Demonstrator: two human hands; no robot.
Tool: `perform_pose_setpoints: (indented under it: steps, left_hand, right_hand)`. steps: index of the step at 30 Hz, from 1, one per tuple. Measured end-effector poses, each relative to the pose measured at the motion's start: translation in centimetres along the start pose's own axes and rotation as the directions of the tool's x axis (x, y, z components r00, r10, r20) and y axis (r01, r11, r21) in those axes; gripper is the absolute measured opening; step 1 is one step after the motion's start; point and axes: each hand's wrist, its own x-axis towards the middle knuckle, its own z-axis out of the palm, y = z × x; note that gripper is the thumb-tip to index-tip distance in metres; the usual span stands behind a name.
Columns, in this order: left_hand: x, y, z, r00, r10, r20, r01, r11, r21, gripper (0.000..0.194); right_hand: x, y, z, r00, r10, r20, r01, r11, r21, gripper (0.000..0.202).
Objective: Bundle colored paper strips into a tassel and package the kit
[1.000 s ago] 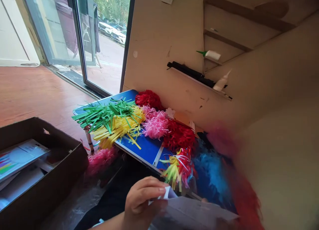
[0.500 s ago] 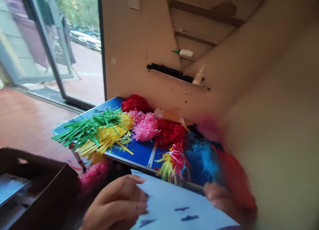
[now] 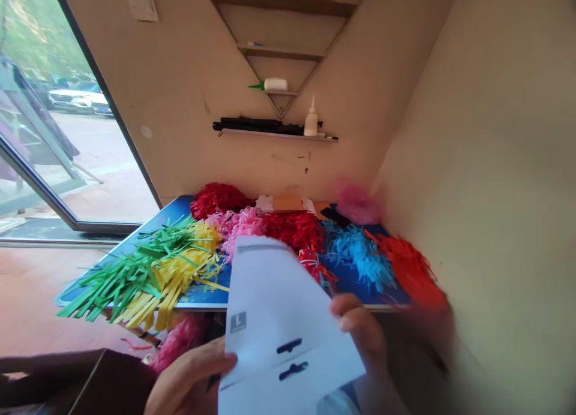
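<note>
A white card package (image 3: pixel 265 289) with dark hang-hole cut-outs and a grey square marked "L" is held up at the bottom middle. My left hand (image 3: pixel 191 373) grips its left edge, thumb lying on the front. On the right edge my right hand (image 3: pixel 362 328) has its fingers closed, slightly blurred. The sheet's far end bends back over the table, hiding part of the red and pink shreds. At the lower right of the package a pale, rounded shape shows, too unclear to name.
A blue table (image 3: pixel 204 295) bears green strips (image 3: pixel 130 271), yellow strips (image 3: pixel 180 277), pink shreds (image 3: pixel 240 223), blue shreds (image 3: pixel 360 256) and red shreds (image 3: pixel 411 268). An open brown box (image 3: pixel 114 379) stands at lower left. Glue bottles (image 3: pixel 310 122) stand on wall shelves; a glass door (image 3: pixel 108 181) is at left.
My view has turned right and levelled. The package has come up, tilted more upright, showing the "L" mark. Both hands keep hold of it.
</note>
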Motion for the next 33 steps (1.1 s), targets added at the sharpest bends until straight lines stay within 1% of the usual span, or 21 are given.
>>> perform_pose_setpoints:
  steps: [2,4,6,8,10,11,13,15,16,17,18,19,21,23,24,25,27,30,31,33]
  left_hand:
    - [0.0,-0.3,1.5,0.997,-0.073,-0.027,0.069,0.989,-0.133,0.03]
    - [-0.3,-0.7,2.9,0.991,-0.128,-0.044,0.113,0.962,-0.248,0.036]
    - [-0.7,-1.1,3.9,0.98,-0.185,-0.077,0.153,0.94,-0.305,0.038]
    - [-1.0,-1.5,4.4,0.971,-0.208,-0.116,0.162,0.934,-0.32,0.038]
    - [-0.8,-1.7,4.5,0.977,-0.165,-0.137,0.117,0.946,-0.302,0.038]
    - [-0.4,-1.8,4.3,0.985,-0.114,-0.127,0.075,0.958,-0.278,0.038]
    - [0.6,-1.9,3.9,0.998,0.037,-0.058,-0.048,0.979,-0.2,0.038]
    - [1.5,-1.8,3.4,0.981,0.191,0.015,-0.188,0.975,-0.116,0.037]
    - [1.7,-1.9,3.2,0.97,0.24,0.026,-0.237,0.968,-0.085,0.036]
    - [1.8,-1.9,3.2,0.964,0.265,0.015,-0.263,0.963,-0.061,0.034]
    - [1.6,-2.0,3.2,0.964,0.266,-0.013,-0.266,0.963,-0.047,0.032]
    - [1.3,-2.1,3.3,0.969,0.244,-0.049,-0.246,0.968,-0.047,0.03]
    - [0.3,-2.4,3.8,0.983,0.148,-0.107,-0.158,0.984,-0.085,0.029]
    - [-0.6,-2.7,4.5,0.988,0.068,-0.137,-0.087,0.987,-0.133,0.031]
    - [-0.8,-2.9,4.9,0.988,0.047,-0.144,-0.068,0.987,-0.142,0.032]
    - [-1.0,-3.0,5.4,0.987,0.051,-0.149,-0.071,0.988,-0.136,0.03]
    - [-0.9,-3.2,6.1,0.98,0.133,-0.147,-0.146,0.987,-0.075,0.027]
    - [-0.3,-3.2,6.8,0.945,0.303,-0.119,-0.298,0.953,0.064,0.027]
    - [-0.1,-3.1,7.0,0.933,0.344,-0.106,-0.333,0.937,0.109,0.026]
    - [0.0,-3.0,7.2,0.917,0.392,-0.076,-0.375,0.91,0.177,0.023]
  right_hand:
    - [0.0,0.9,0.4,0.996,0.072,-0.053,-0.066,0.992,0.106,0.017]
    - [0.0,1.6,0.8,0.983,0.126,-0.132,-0.103,0.98,0.173,0.021]
    - [-0.1,2.0,1.0,0.968,0.152,-0.202,-0.112,0.974,0.196,0.022]
    - [-0.1,2.3,0.9,0.964,0.138,-0.227,-0.097,0.979,0.181,0.02]
    - [-0.1,2.5,0.3,0.974,0.097,-0.206,-0.069,0.988,0.138,0.017]
    - [0.0,2.6,0.0,0.981,0.074,-0.18,-0.053,0.991,0.121,0.017]
    - [0.2,2.7,-0.9,0.993,0.043,-0.11,-0.03,0.994,0.109,0.017]
    - [0.4,2.8,-1.7,0.999,0.027,-0.04,-0.022,0.993,0.12,0.013]
    - [0.4,2.8,-1.9,0.999,0.023,-0.024,-0.02,0.992,0.125,0.011]
    - [0.4,2.7,-2.0,1.0,0.026,-0.017,-0.024,0.992,0.125,0.01]
    - [0.3,2.7,-2.0,0.999,0.036,-0.018,-0.033,0.991,0.126,0.01]
    - [0.2,2.6,-1.7,0.998,0.052,-0.029,-0.048,0.989,0.137,0.011]
    - [0.0,2.6,-0.7,0.991,0.103,-0.081,-0.088,0.981,0.175,0.019]
    - [-0.3,2.8,0.7,0.968,0.167,-0.184,-0.126,0.968,0.217,0.033]
    - [-0.4,2.9,1.5,0.948,0.197,-0.248,-0.138,0.962,0.237,0.041]
    - [-0.5,3.0,2.2,0.926,0.228,-0.302,-0.151,0.954,0.258,0.047]
    - [-0.5,3.3,3.4,0.883,0.312,-0.35,-0.199,0.925,0.323,0.055]
    - [-0.3,3.5,4.2,0.83,0.465,-0.307,-0.307,0.842,0.444,0.059]
    - [-0.2,3.5,4.4,0.814,0.496,-0.303,-0.325,0.821,0.47,0.06]
    - [-0.1,3.4,4.5,0.792,0.52,-0.32,-0.33,0.806,0.492,0.061]
